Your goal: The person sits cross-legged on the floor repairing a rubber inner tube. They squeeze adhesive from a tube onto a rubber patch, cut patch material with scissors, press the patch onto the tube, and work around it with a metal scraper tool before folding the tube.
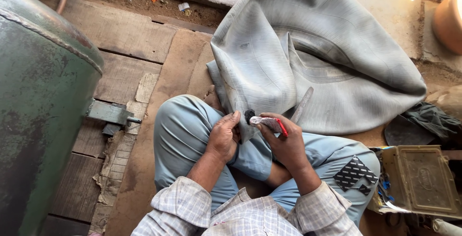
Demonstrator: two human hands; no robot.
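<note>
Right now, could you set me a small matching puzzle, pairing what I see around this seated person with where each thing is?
Things:
1. Grey rubber inner tube
2. Crumpled small tube with red cap
3. Black patterned patch
4. Big green metal tank

Places:
A. on the knee
B. far side, by the planks
C. in the right hand
D. spread in front, pinched by the left hand

Pairs: 1-D, 2-C, 3-A, 4-B

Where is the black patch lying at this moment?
In the head view, the black patch lies on the person's right knee, on the blue trousers, just left of the box lid and below the grey inner tube.
</note>
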